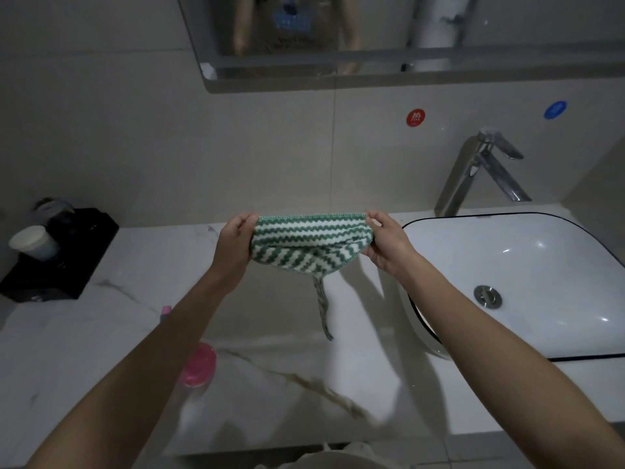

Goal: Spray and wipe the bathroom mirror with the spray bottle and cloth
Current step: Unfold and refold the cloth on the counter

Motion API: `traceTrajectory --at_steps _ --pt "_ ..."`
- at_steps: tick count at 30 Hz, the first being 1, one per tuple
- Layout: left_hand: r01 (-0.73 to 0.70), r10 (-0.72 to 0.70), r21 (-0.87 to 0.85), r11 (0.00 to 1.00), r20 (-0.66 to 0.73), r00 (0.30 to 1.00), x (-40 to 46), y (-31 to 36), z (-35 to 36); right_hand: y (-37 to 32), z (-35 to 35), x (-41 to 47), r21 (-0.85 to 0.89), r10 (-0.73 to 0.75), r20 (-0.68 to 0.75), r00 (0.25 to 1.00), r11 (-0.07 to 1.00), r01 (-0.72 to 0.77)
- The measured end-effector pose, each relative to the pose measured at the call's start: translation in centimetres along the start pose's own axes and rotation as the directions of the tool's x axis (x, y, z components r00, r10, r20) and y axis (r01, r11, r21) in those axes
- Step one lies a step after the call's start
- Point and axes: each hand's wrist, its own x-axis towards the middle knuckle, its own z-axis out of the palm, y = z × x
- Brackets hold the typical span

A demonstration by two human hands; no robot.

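Two hands held the cloth (309, 243) stretched between them above the counter (277, 374), the left hand (235, 243) pinching one end and the right hand (384, 242) pinching the other, fingers and thumb closed on the fabric. The cloth was doubled over, with a thin loop hanging from its lower edge; held this way it looked as if it was being folded into a pad for wiping.

Nearer than the grip and to its left, the spray bottle (198, 365) with its pink top stood on the counter, partly hidden by the left forearm, in easy reach. To the right of the grip lay the sink (527, 286), its rim close under the right forearm, and beyond it the tap (483, 170).

Beneath the cloth the counter gave room to lower it. Left of the grip and farther back sat a black tray (61, 258) with a cup (33, 243). Farthest, above the grip, hung the mirror (389, 32), only its lower edge in view, with bare wall between it and the hands.
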Motion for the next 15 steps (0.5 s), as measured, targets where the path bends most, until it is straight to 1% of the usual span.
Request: traceTrajectory --at_steps 3,6,10,15 --pt "-0.018 0.015 0.071 0.997 0.050 0.999 -0.3 0.4 -0.6 -0.3 -0.3 -0.2 0.115 0.057 0.040 0.998 0.991 -0.061" --pt "-0.050 0.033 0.177 0.983 0.098 0.995 -0.4 0.4 -1.3 -0.5 -0.7 -0.7 0.153 0.112 0.093 0.989 0.980 -0.125" --pt "-0.086 0.052 0.246 0.965 0.144 0.988 -0.3 0.6 -2.1 -0.6 -0.9 -1.1 0.094 0.149 0.136 0.979 0.982 -0.163" --pt "-0.118 0.064 0.312 0.943 0.178 0.982 -0.5 1.2 -2.2 -1.1 -0.9 -1.0 0.012 0.120 0.125 0.985 0.992 -0.122"
